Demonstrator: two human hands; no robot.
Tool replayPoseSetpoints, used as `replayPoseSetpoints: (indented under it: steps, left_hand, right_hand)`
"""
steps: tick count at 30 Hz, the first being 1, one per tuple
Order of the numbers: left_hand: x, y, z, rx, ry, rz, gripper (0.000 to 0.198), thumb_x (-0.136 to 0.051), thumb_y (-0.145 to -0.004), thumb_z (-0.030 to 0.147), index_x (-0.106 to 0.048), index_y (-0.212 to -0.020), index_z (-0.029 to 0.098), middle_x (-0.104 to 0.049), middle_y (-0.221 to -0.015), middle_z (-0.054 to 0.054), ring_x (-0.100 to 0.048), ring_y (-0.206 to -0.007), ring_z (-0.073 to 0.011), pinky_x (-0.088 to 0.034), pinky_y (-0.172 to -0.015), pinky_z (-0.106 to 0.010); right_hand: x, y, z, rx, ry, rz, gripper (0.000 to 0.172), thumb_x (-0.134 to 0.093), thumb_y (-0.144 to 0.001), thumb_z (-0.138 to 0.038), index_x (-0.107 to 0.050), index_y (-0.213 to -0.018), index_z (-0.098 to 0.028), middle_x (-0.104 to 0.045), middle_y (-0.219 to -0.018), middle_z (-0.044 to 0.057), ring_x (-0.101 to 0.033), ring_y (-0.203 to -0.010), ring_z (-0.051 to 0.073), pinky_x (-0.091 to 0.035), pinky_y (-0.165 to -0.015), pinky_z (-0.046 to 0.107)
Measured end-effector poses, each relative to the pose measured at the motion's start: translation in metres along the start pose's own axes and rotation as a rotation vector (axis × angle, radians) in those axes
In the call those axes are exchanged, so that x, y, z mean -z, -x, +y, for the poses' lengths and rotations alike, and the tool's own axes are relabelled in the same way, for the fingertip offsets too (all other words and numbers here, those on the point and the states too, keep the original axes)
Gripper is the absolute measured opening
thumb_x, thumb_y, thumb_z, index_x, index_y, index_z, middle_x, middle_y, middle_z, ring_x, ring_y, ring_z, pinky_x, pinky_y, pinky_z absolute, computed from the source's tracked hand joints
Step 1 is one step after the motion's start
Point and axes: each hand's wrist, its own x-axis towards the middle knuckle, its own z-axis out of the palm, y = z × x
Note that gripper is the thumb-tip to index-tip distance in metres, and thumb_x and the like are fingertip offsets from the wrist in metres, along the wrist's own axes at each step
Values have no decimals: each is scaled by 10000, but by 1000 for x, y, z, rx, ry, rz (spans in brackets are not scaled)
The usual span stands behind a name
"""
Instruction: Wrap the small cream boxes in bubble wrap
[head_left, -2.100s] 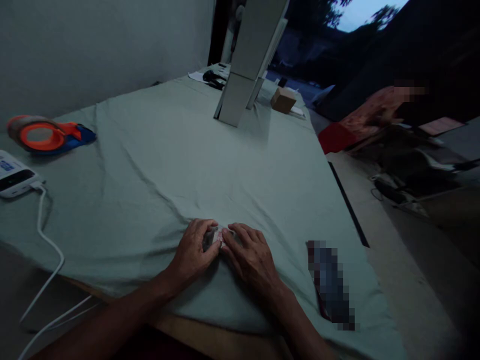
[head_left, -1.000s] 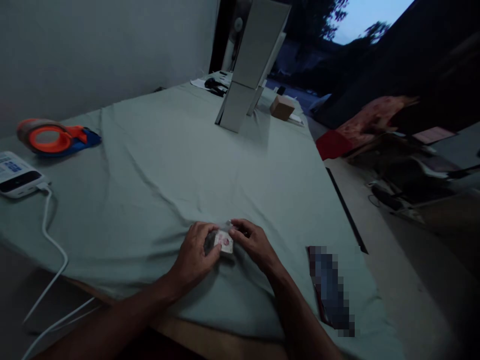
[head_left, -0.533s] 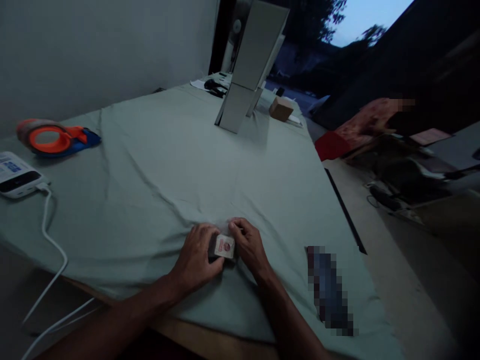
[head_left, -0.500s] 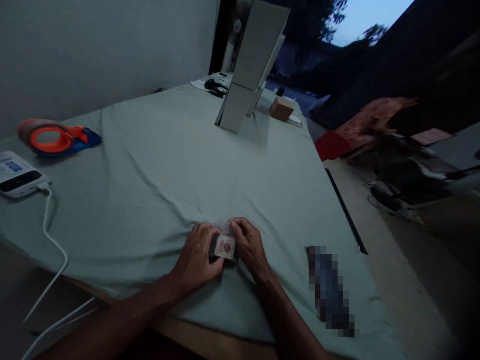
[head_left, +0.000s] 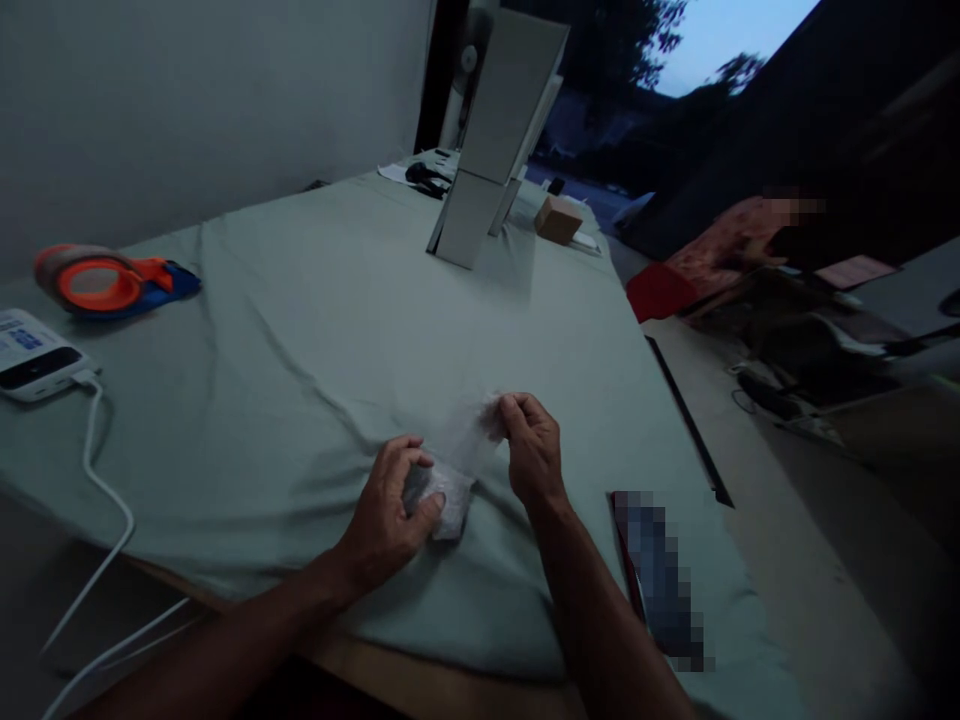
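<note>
My left hand (head_left: 390,510) is closed round a small box (head_left: 442,500) that sits near the front edge of a table spread with a pale green cloth (head_left: 360,300). A thin clear plastic wrapper (head_left: 471,442) stretches from the box up to my right hand (head_left: 531,445), whose fingertips pinch its upper end. The box looks pale and blurred through the plastic. Both forearms come in from the bottom of the view.
An orange and blue tape dispenser (head_left: 105,282) and a white power bank (head_left: 34,352) with a white cable (head_left: 105,490) lie at the left. A grey upright stand (head_left: 487,150) and a small cardboard box (head_left: 556,218) stand at the far end. A blurred dark object (head_left: 660,575) lies at the right.
My right hand has risen up and to the right, pulling the clear wrapper taut away from the box. My left hand stays closed round the box on the cloth.
</note>
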Motion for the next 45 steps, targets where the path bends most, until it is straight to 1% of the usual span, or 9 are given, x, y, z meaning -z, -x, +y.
replayPoseSetpoints:
  steps: [9,15,18,21,25,31,34,36,45]
  left_hand:
    - [3,-7,-6,182,98,-108,157,-517,-847,256,-592,-972,198,-517,-1265,-100,-506,-1188,-247,-422,-992,-407]
    - [23,-8,28,217,4,-181,341,-480,-849,235,-522,-1187,233,-486,-1333,-87,-567,-1028,-217,-494,-656,-280]
    - [27,-19,37,157,-65,-159,441,-446,-858,207,-453,-1298,227,-499,-1335,-99,-533,-1128,-229,-505,-797,-323]
    - [16,-41,24,160,-127,-147,476,-440,-837,171,-450,-1313,165,-513,-1344,-131,-481,-1235,-248,-434,-988,-399]
    - [-6,-73,-5,335,-161,-199,556,-540,-803,209,-442,-1341,113,-586,-1245,-179,-580,-1092,-255,-465,-911,-382]
    - [-29,-90,-17,267,34,-94,424,-583,-753,247,-574,-1165,149,-625,-764,0,-565,-697,-148,-439,-680,-254]
    - [-33,-91,-20,254,94,-52,190,-553,-762,322,-627,-842,166,-562,-674,28,-511,-647,-127,-396,-618,-228]
    - [-33,-91,-25,271,139,-10,209,-513,-770,360,-577,-706,172,-518,-638,34,-478,-622,-119,-369,-581,-221]
    - [-29,-96,-38,357,250,53,267,-474,-754,386,-442,-576,190,-394,-544,48,-384,-529,-104,-298,-490,-223]
  right_hand:
    - [15,16,0,186,308,220,224,-504,-877,-338,-644,-962,-186,-647,-958,58,-579,-851,183,-441,-723,300]
    - [3,36,-20,326,814,-304,317,-448,-967,-325,-601,-1228,-233,-734,-863,39,-646,-750,184,-398,-722,310]
    - [-8,34,-28,341,1111,-505,295,-421,-991,-343,-642,-1128,-205,-744,-813,69,-669,-748,213,-362,-712,325]
    - [-9,34,-31,294,1254,-478,296,-449,-980,-364,-670,-917,-176,-734,-815,97,-667,-762,222,-339,-690,316]
    - [4,42,-27,234,1183,-330,296,-478,-966,-389,-651,-834,-188,-709,-850,71,-643,-749,193,-315,-646,292]
    - [16,51,-3,152,874,-191,211,-502,-935,-350,-634,-859,-204,-678,-857,25,-603,-720,159,-339,-653,265]
    - [22,48,11,69,729,-154,226,-493,-907,-362,-620,-812,-200,-654,-806,17,-571,-678,151,-345,-643,259]
    - [27,46,18,7,643,-111,259,-488,-878,-378,-596,-726,-198,-617,-703,5,-536,-632,150,-331,-616,259]
    - [37,39,36,-127,429,-30,363,-430,-830,-448,-487,-564,-207,-500,-461,-30,-482,-462,134,-345,-512,248]
